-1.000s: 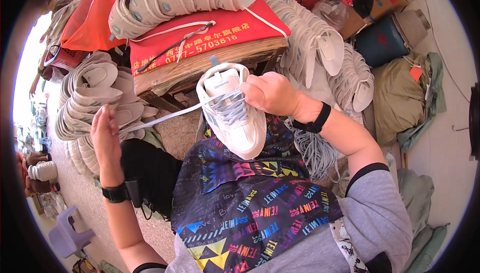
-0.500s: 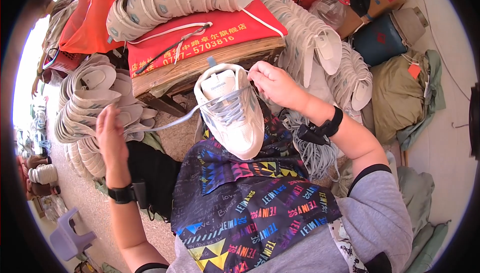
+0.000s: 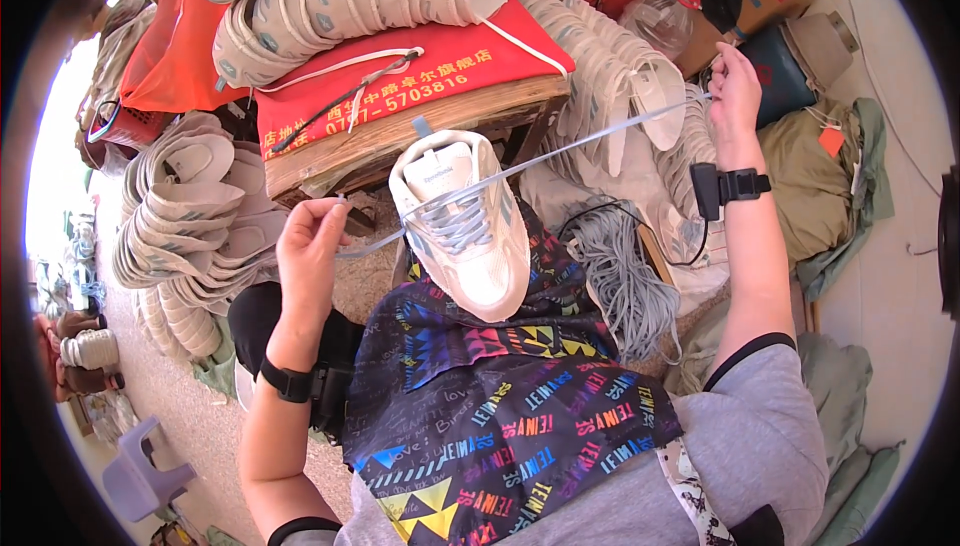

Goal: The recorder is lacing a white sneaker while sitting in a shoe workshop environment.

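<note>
A cream sneaker [image 3: 470,236] with grey side patches rests toe toward me on my apron-covered lap, its heel near the wooden stand. Blue-grey shoelace [image 3: 590,136] criss-crosses its tongue. My right hand [image 3: 735,91], raised at the right, pinches one lace length, drawn taut from the shoe's upper eyelets. At the left, my left hand [image 3: 312,236] is closed, thumb against fingers, by the lace leaving the shoe's left side. The lace's exact end in those fingers is partly hidden.
A wooden stand [image 3: 420,111] with a red bag [image 3: 420,66] bears rows of stacked shoe uppers [image 3: 370,1]. More uppers [image 3: 180,206] lie at left and right. A bundle of grey laces [image 3: 620,286] hangs by my right side. A purple stool [image 3: 145,471] stands at lower left.
My right hand has swung out to the far right, pulling the lace taut across the shoe. My left hand has come in closer to the shoe, fingers now closed.
</note>
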`<action>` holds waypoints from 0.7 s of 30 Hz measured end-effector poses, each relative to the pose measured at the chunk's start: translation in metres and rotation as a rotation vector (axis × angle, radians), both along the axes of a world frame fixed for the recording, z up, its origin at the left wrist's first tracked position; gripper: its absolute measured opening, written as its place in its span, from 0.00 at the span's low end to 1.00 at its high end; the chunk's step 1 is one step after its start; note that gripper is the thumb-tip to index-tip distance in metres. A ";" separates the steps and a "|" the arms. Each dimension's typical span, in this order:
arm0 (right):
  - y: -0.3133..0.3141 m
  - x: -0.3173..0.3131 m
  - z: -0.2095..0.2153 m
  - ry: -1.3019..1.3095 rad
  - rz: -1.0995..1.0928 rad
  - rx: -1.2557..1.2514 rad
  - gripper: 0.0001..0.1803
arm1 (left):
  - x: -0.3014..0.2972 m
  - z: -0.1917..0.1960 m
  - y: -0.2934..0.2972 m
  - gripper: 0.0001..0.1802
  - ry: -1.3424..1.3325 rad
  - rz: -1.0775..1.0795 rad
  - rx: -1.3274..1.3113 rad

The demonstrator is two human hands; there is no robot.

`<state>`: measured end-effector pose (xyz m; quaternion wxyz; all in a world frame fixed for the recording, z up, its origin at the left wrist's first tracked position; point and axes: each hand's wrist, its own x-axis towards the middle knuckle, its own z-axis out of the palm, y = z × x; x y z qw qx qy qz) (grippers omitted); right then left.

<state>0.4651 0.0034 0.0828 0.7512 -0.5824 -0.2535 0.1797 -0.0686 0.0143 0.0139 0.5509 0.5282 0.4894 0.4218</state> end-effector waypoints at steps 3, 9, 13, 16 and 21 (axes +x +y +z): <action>0.003 -0.036 -0.020 -0.211 0.152 -0.240 0.09 | 0.015 -0.007 -0.003 0.06 0.027 -0.019 -0.008; -0.008 -0.164 -0.064 -0.307 0.921 -0.431 0.11 | 0.043 -0.013 -0.012 0.06 0.047 -0.126 -0.090; -0.017 -0.211 -0.067 -0.391 1.078 -0.539 0.10 | 0.048 -0.018 -0.018 0.07 0.016 -0.163 -0.153; -0.019 -0.220 -0.064 -0.484 1.104 -0.556 0.12 | 0.049 -0.014 -0.018 0.08 0.038 -0.182 -0.193; -0.012 -0.220 -0.053 -0.751 1.064 -0.575 0.12 | 0.047 -0.013 -0.017 0.09 0.083 -0.214 -0.211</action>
